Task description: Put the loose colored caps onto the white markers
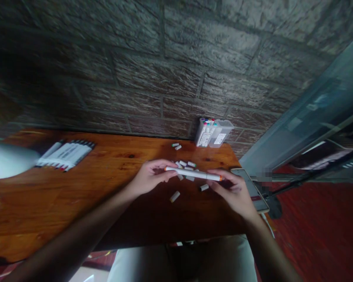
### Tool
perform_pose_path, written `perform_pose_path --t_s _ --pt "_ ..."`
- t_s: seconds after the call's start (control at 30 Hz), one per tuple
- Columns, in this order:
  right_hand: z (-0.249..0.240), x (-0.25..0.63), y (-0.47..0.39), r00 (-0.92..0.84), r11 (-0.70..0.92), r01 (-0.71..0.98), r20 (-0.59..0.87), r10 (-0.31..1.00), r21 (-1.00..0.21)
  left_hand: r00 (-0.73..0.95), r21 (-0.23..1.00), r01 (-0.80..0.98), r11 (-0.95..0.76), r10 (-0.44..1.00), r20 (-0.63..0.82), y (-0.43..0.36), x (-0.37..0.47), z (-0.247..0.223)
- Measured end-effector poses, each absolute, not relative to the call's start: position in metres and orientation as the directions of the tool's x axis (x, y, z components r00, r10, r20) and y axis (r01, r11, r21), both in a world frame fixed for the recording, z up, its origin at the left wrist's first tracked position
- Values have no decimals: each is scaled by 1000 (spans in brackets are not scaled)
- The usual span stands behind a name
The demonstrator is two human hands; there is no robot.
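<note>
Marker (191, 173): held level above the table (114, 156). Left hand (155, 175): fingers pinch one orange-tipped end. Right hand (231, 188): fingers grip the opposite orange-tipped end. Loose caps (191, 164) lie below and beyond, between both hands' fingers.

On the table (129, 156), we log a row of markers (66, 154) by the back edge, left part, and a case (220, 135) at the back right corner, with pens (206, 127) in its left half. We find two caps (178, 147) left of it, a cap cluster (191, 164) before it, two single caps (175, 196) nearer the front edge, and a phone (253, 192) along the right edge.
</note>
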State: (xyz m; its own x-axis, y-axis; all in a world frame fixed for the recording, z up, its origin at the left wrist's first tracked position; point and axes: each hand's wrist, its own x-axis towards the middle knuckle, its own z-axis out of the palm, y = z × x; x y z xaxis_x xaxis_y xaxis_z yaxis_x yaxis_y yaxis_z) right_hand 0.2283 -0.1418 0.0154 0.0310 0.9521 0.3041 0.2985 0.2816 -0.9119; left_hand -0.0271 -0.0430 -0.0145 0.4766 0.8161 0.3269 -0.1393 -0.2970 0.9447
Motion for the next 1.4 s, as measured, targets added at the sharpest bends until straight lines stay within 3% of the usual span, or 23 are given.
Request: perform_pose_path --t_s 0.2,0.37,0.67,0.83,1.0,1.4 --pt "35 213 -97 -16 318 164 320 947 -934 309 959 -179 -219 913 266 -33 -29 -16" --pt "37 199 -59 -62 362 155 357 932 -919 179 954 -197 -228 948 263 -22 -34 -17" --pt "-5 213 -59 7 221 -5 221 975 -975 331 976 -170 -138 925 189 -17 -37 -28" --pt "-6 210 -58 65 239 -98 234 970 -966 284 983 -104 -153 942 177 -16 -33 -30" --pt "-8 210 -57 2 212 -114 213 977 -971 257 981 -91 -171 948 189 -15 -36 -27" --pt "-19 210 -50 93 43 -105 33 995 -994 266 892 -452 10 956 124 -12 -34 -29"
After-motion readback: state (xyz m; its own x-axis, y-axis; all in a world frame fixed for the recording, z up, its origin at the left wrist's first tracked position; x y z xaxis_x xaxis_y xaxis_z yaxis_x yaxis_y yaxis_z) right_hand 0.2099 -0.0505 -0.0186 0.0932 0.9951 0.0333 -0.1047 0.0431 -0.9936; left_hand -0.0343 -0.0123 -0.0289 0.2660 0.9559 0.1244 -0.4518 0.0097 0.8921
